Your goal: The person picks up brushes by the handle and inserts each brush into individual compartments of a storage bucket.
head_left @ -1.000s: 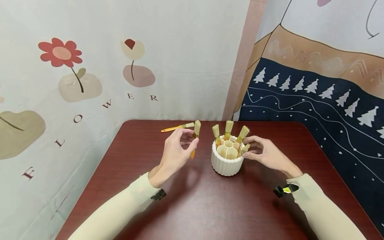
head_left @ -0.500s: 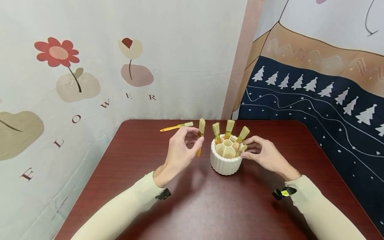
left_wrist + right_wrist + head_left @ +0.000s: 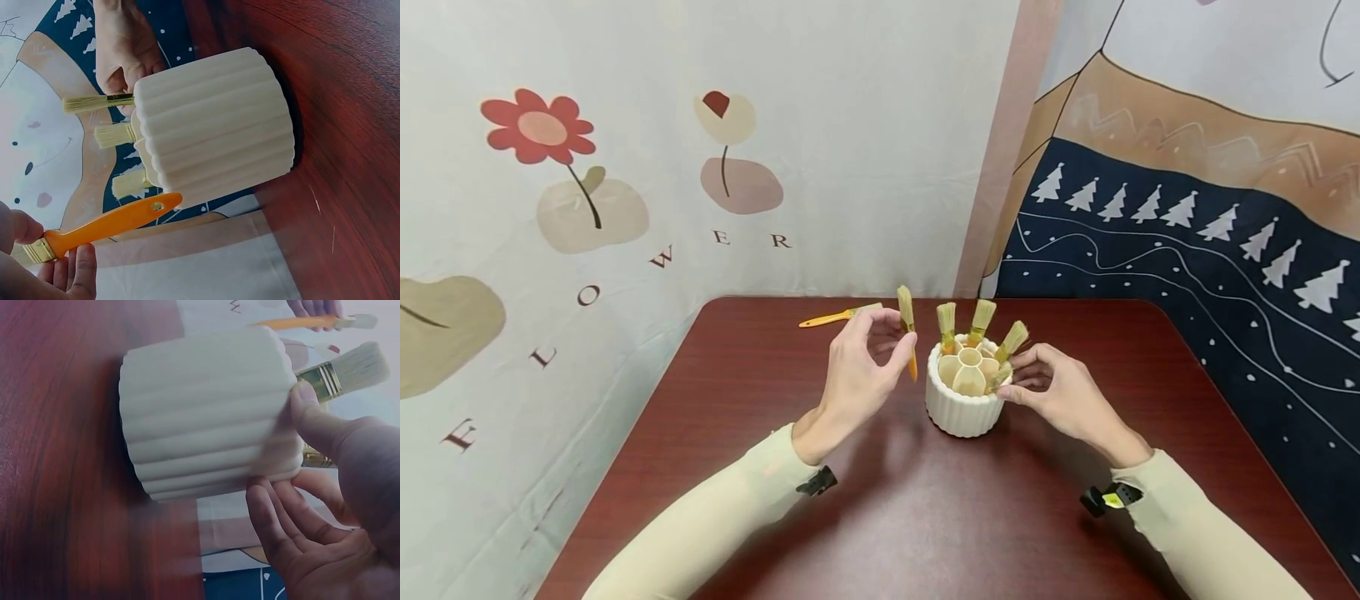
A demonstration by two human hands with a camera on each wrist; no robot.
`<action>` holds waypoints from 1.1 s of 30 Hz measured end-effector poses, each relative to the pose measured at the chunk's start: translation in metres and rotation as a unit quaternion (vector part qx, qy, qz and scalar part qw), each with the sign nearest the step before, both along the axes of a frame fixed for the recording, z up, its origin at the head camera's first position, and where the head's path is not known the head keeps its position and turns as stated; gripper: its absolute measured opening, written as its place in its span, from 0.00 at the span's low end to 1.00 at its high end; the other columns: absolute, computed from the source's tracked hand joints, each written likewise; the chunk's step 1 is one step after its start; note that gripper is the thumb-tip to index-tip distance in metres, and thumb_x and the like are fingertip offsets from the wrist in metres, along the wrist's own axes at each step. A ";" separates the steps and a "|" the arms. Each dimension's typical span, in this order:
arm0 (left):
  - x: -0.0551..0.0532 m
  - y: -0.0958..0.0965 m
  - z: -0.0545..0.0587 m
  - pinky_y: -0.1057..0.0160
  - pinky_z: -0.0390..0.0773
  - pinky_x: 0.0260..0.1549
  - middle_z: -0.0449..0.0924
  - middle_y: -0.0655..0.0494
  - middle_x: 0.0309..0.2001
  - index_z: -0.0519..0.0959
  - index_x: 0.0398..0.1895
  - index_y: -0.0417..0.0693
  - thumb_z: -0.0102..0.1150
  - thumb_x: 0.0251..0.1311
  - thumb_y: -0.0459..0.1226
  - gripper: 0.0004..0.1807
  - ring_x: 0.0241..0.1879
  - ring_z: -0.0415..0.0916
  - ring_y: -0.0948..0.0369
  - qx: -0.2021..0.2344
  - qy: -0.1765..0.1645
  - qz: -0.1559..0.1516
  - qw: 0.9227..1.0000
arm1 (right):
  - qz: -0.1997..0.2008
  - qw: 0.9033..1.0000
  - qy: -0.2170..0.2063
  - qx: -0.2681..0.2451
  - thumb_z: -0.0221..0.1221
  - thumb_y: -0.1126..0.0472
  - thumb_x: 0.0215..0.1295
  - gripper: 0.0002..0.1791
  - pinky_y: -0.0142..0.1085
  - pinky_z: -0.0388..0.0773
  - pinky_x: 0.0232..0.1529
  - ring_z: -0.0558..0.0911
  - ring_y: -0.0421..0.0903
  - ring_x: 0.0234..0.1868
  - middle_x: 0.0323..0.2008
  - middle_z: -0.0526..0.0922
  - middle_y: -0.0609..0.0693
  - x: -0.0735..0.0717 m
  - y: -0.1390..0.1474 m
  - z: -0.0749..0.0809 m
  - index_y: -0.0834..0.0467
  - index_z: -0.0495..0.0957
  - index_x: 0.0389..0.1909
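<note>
In my left hand (image 3: 868, 367) I pinch a paintbrush (image 3: 907, 310) upright, bristles up, just left of a white ribbed brush holder (image 3: 964, 415). The left wrist view shows its orange handle (image 3: 112, 224) pointing down, with thumb and fingers at the metal ferrule. Several paintbrushes (image 3: 983, 315) stand bristles up around the holder's back and right side; its flower-shaped front compartments show no brush. My right hand (image 3: 1067, 396) holds the holder's right side. There the thumb (image 3: 306, 394) lies at the rim beside a brush, and the fingers (image 3: 269, 515) are against the ribbed wall.
Another orange-handled paintbrush (image 3: 826, 319) lies near the back edge of the dark red table (image 3: 737, 375), partly behind my left hand. Printed cloth hangings (image 3: 865, 167) rise directly behind the table and along its right side.
My left hand has carried its paintbrush rightward, closer to the holder, and now covers part of the brush lying on the table. My right hand stays at the holder.
</note>
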State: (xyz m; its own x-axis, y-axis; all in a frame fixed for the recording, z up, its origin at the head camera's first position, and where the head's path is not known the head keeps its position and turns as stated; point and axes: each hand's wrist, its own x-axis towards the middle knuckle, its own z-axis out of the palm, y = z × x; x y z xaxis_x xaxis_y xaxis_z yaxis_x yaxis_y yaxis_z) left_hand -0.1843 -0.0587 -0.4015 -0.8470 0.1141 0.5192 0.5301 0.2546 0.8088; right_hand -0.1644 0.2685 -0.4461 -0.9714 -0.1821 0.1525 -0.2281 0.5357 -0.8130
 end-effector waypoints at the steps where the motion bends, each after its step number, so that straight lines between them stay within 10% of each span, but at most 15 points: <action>1: 0.001 0.000 0.001 0.63 0.96 0.55 0.89 0.41 0.54 0.84 0.60 0.36 0.75 0.75 0.30 0.16 0.52 0.94 0.50 0.002 0.004 0.002 1.000 | -0.003 1.000 0.000 0.002 0.85 0.59 0.68 0.26 0.22 0.90 0.52 0.95 0.43 0.50 0.56 0.93 0.60 0.001 -0.001 0.000 0.62 0.84 0.60; 18: 0.001 0.013 0.004 0.63 0.96 0.53 0.87 0.40 0.56 0.81 0.61 0.34 0.74 0.76 0.28 0.16 0.55 0.92 0.48 0.045 0.007 -0.022 0.999 | -0.030 0.999 0.004 0.016 0.86 0.54 0.67 0.27 0.23 0.90 0.48 0.96 0.44 0.48 0.54 0.94 0.59 0.009 -0.009 0.004 0.61 0.84 0.58; 33: 0.001 0.026 -0.017 0.64 0.96 0.54 0.87 0.39 0.56 0.81 0.62 0.34 0.73 0.77 0.28 0.16 0.55 0.93 0.48 0.016 -0.012 -0.053 0.998 | -0.038 0.999 0.001 0.027 0.86 0.53 0.68 0.28 0.22 0.89 0.47 0.96 0.47 0.48 0.54 0.94 0.59 0.012 -0.012 0.004 0.61 0.83 0.58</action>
State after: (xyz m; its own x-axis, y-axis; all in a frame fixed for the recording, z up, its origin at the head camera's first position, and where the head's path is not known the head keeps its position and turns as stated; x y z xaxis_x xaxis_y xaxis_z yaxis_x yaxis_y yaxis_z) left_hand -0.1831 -0.0328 -0.4181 -0.8438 0.1875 0.5028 0.5322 0.1723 0.8289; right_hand -0.1522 0.2570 -0.4423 -0.9822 -0.1165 0.1473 -0.1878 0.5940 -0.7823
